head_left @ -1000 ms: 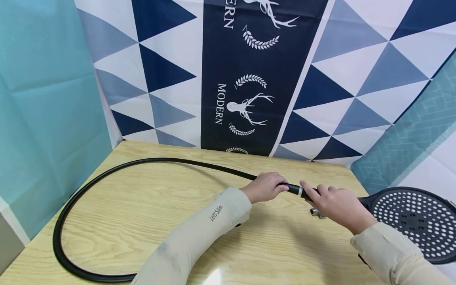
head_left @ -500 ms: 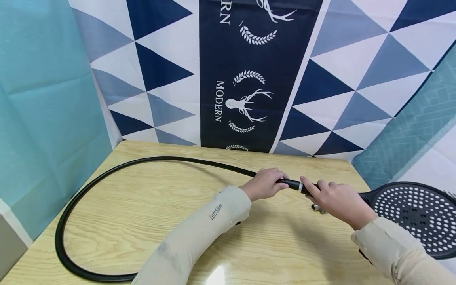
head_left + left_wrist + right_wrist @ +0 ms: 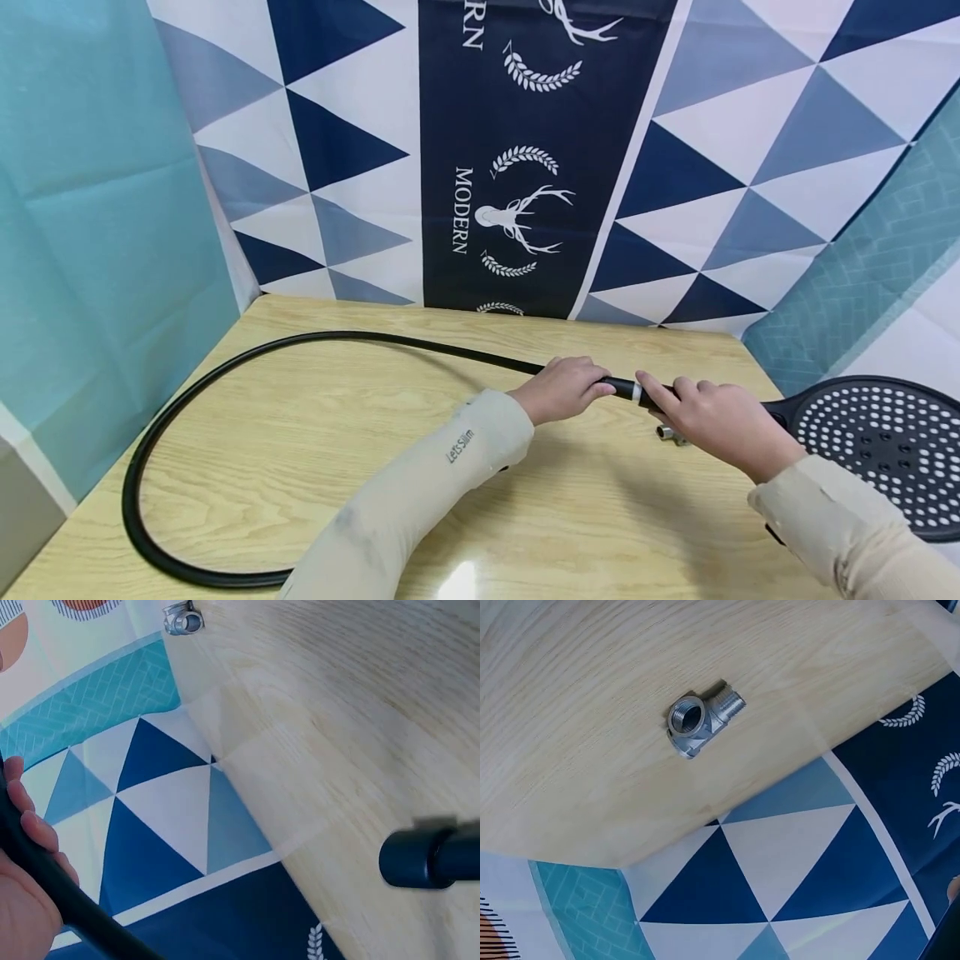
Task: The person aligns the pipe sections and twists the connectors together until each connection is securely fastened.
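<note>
"Head view, largest first?"
"Wooden surface (image 3: 570,533), with the black hose (image 3: 337,335) looping near its nine o'clock edge and broad wood inside the loop."
"Then?"
"Black shower head (image 3: 877,454) at three o'clock, reaching past the edge."
"Hands?"
"Left hand (image 3: 564,390) curls round the hose; right hand (image 3: 716,421), just beside, is wrapped round the shower head's handle (image 3: 648,400)."
"Smallest?"
"Metal fitting (image 3: 697,724), at the right hand's eight o'clock, with wood all around it."
</note>
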A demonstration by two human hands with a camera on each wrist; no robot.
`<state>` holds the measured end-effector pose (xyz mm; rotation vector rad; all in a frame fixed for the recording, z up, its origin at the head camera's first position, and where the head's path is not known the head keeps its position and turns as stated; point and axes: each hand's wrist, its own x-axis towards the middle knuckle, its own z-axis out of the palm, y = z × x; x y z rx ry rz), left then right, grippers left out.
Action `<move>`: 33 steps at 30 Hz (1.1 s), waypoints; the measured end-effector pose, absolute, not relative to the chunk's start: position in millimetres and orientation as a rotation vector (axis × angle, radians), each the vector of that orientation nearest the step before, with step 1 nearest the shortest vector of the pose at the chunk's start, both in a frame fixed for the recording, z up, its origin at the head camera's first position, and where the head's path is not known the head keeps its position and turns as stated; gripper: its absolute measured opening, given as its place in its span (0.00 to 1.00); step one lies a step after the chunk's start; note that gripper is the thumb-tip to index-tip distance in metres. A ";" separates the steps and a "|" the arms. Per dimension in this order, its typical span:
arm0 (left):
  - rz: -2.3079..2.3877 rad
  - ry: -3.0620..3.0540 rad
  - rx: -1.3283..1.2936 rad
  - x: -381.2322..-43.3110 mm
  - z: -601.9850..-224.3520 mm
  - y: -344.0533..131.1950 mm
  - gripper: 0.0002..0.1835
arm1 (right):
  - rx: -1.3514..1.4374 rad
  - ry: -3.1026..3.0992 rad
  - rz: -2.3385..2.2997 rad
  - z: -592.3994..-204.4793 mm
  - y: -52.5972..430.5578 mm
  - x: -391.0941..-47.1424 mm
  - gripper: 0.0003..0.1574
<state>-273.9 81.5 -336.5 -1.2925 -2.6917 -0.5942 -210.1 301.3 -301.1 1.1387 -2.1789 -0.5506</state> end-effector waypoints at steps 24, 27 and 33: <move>-0.627 -2.488 -1.416 -276.7 -338.6 76.7 0.09 | 1.108 -2.220 -0.548 -306.1 302.5 -208.3 0.48; -0.663 -2.497 -1.429 -277.3 -339.5 76.1 0.09 | 1.117 -2.204 -0.546 -307.7 302.0 -209.2 0.46; -0.688 -2.587 -1.473 -279.0 -338.6 76.6 0.11 | 1.126 -2.189 -0.545 -309.2 301.6 -210.8 0.46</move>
